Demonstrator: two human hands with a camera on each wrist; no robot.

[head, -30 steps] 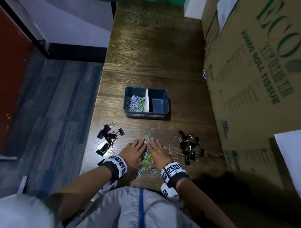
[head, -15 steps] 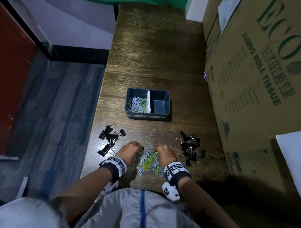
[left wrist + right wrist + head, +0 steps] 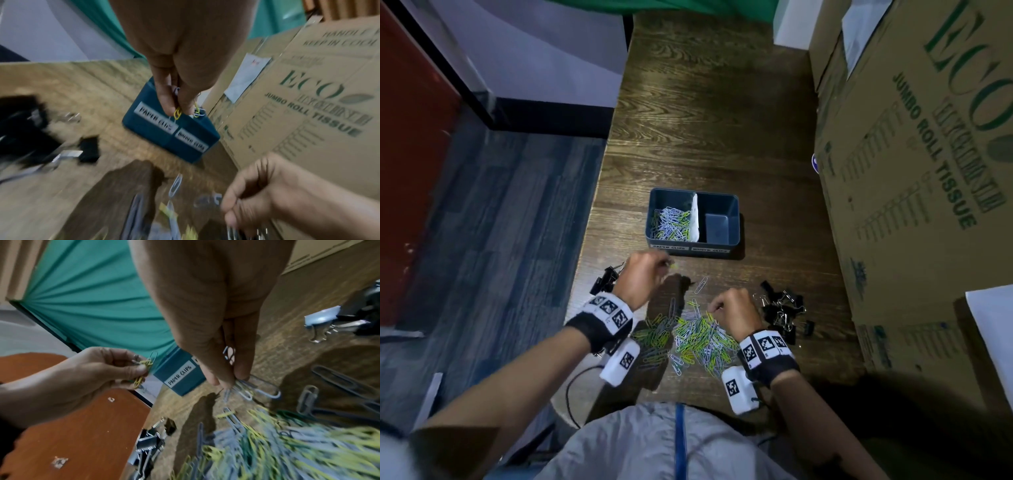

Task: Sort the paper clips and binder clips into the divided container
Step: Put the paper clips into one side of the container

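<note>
A blue divided container (image 3: 734,219) sits mid-table; its left half holds paper clips (image 3: 671,224), its right half looks bare. A pile of yellow, green and pale paper clips (image 3: 693,335) lies between my wrists. My left hand (image 3: 643,274) is raised just in front of the container's left corner and pinches a few paper clips (image 3: 177,113). My right hand (image 3: 732,308) hovers over the pile's right side and pinches several pale paper clips (image 3: 246,386). Black binder clips lie in one heap at the left (image 3: 606,277) and another at the right (image 3: 784,311).
A large cardboard box (image 3: 914,192) printed "JUMBO ROLL TISSUE" stands along the table's right side, close to the container. The table's left edge (image 3: 599,192) drops to a blue floor. A white sheet (image 3: 993,329) lies at the far right.
Both hands closed on clips in the pile and lifted. The left hand has moved forward toward the container's left half; the right hand has risen slightly above the pile.
</note>
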